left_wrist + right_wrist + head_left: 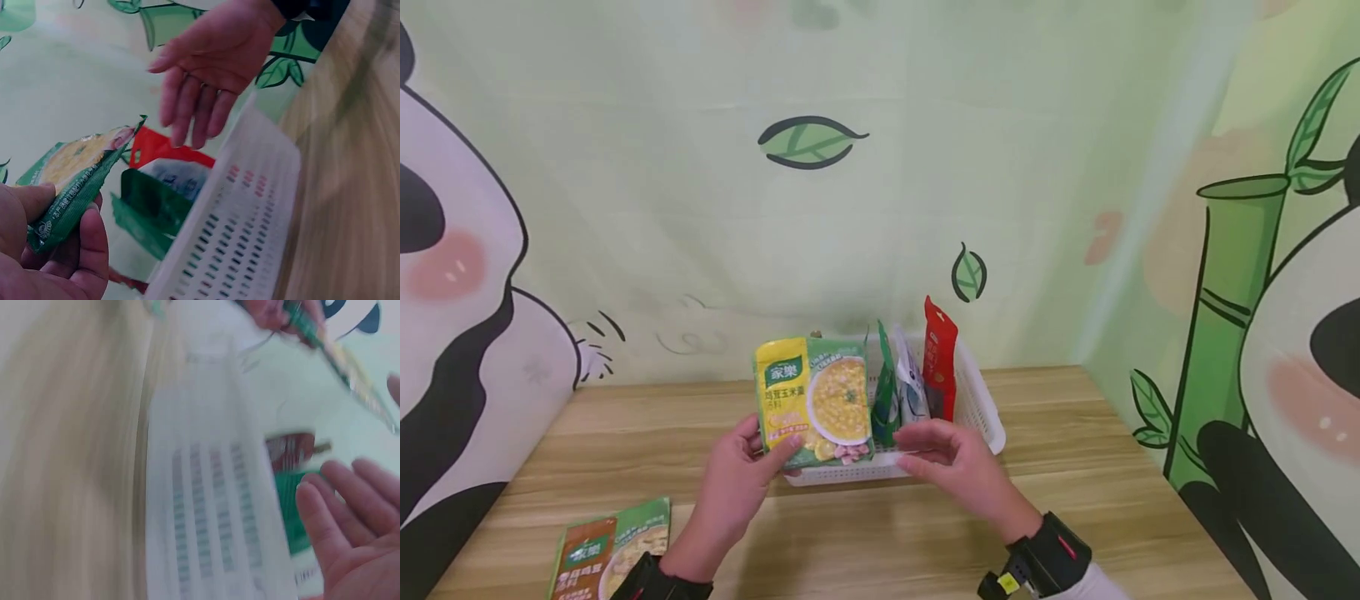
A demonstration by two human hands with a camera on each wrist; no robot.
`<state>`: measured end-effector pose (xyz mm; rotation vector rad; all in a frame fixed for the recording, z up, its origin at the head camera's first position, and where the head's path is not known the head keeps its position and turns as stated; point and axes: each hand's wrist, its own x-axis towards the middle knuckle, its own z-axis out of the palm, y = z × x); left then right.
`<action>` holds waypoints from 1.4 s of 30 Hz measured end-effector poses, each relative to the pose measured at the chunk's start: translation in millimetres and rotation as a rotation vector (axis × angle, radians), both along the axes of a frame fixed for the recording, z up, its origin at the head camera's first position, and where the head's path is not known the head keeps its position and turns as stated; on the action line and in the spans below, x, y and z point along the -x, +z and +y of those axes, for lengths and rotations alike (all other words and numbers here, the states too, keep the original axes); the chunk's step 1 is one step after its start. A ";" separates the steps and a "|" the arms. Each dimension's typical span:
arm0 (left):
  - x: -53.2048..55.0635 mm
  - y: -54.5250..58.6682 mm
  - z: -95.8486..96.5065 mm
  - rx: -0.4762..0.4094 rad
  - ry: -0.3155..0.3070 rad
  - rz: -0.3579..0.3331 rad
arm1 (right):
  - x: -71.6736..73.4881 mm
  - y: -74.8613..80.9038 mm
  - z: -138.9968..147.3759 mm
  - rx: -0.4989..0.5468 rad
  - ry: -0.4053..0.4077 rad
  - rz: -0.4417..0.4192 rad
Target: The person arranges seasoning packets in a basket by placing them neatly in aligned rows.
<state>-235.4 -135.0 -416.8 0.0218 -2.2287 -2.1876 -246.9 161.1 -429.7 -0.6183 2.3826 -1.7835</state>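
My left hand (730,492) pinches a yellow-and-green soup mix packet (816,400) by its lower left part, thumb across the front. The packet stands upright before the left part of a white perforated basket (977,408), hiding some of it. Near the basket's front right rim is my right hand (958,467), holding nothing; the left wrist view shows its palm and spread fingers (206,115). Inside the basket stand a green packet (886,392), a white packet (912,383) and a red packet (940,358), side by side.
On the wooden table (1060,500), a brown-and-green soup mix packet (613,554) lies at the front left, partly out of frame. Behind the table hangs a backdrop (700,208) printed with pandas and leaves. A dark red thing (290,450) shows beyond the basket wall.
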 end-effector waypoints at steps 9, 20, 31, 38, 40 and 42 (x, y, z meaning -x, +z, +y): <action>-19.7 -9.1 24.6 -0.107 -0.081 -0.013 | -30.8 8.6 -22.3 0.260 0.039 -0.365; -39.0 -12.3 41.8 -0.114 -0.162 0.001 | -58.3 10.4 -37.4 0.335 0.003 -0.372; -47.8 -12.7 47.1 -0.079 -0.215 0.053 | -61.5 8.4 -38.6 0.364 -0.094 -0.345; -48.7 -11.9 47.8 -0.035 -0.201 0.074 | -61.9 7.9 -37.7 0.372 -0.114 -0.337; -48.6 -11.6 48.6 -0.017 -0.178 0.082 | -61.1 7.5 -37.0 0.373 -0.131 -0.333; -48.9 -11.2 49.6 0.030 -0.132 0.108 | -60.4 6.7 -36.7 0.368 -0.147 -0.326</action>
